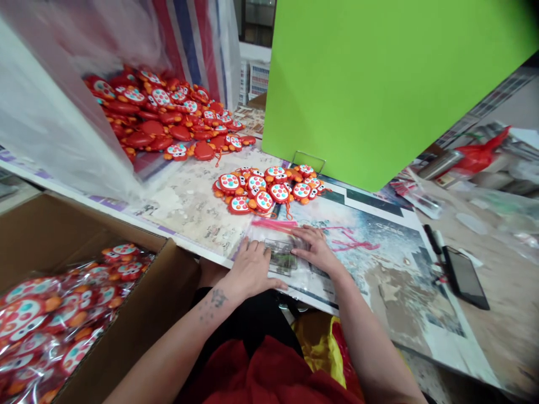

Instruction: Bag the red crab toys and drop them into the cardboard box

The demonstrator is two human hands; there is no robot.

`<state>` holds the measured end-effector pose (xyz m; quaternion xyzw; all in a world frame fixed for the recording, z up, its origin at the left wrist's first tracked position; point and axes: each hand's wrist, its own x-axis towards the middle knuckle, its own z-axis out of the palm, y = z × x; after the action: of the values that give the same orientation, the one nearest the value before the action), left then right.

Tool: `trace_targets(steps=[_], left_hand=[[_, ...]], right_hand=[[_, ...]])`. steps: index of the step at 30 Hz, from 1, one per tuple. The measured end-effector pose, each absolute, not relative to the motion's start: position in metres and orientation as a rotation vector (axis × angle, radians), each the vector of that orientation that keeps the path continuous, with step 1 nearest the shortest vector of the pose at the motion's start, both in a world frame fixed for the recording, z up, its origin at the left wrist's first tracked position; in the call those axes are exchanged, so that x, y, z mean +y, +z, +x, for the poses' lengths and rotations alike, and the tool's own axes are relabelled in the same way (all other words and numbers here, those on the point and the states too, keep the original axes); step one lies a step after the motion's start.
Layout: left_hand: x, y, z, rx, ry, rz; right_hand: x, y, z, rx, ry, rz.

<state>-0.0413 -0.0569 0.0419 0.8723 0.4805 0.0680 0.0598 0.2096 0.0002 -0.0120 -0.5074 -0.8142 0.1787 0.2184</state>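
"Where's the clear plastic [304,275]?"
"Flat on the counter [189,216] near its edge, between and partly under the hands."
"Each grip?"
"Left hand [252,269]: open, fingers laid flat, thumb out. Right hand [318,248]: open too, thumb and fingers apart. I see nothing held in either."
"Around them?"
"Pink strips [273,224] just beyond at 12 o'clock, red toys [263,191] past those, a box [138,320] of wrapped toys [23,317] at 8, a phone [465,278] at 3"

A clear plastic bag [281,259] lies flat — a pink strip [274,224] at its far edge — just on the near side of the small heap of red toys [256,184], white-faced with coloured dots.
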Motion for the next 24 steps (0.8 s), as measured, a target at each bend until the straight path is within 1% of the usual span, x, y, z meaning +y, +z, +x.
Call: trace_targets(steps=[4, 9, 12, 15, 20, 22, 24], left_hand=[[-0.032, 0.043, -0.024, 1.444, 0.326, 2.641], [0.002, 0.019, 0.002, 1.623, 0.468, 2.486], [0.007, 0.005, 0.010, 1.730, 0.468, 2.467], [0.005, 0.000, 0.011, 1.716, 0.503, 2.488], [0.005, 0.000, 0.008, 1.605, 0.536, 2.522], [0.007, -0.001, 0.007, 1.625, 0.528, 2.508], [0.009, -0.002, 0.006, 1.639, 0.515, 2.494]], right_hand=[[0.001, -0.012, 0.209, -2.266, 0.472, -1.360], [0.000, -0.014, 0.209, -2.262, 0.482, -1.330], [-0.003, -0.014, 0.211, -2.265, 0.486, -1.332], [0.002, -0.005, 0.215, -2.305, 0.462, -1.322], [0.068, 0.023, 0.223, -2.256, 0.305, -1.288], [0.105, 0.027, 0.221, -2.198, 0.238, -1.384], [0.135, 0.024, 0.215, -2.148, 0.214, -1.573]])
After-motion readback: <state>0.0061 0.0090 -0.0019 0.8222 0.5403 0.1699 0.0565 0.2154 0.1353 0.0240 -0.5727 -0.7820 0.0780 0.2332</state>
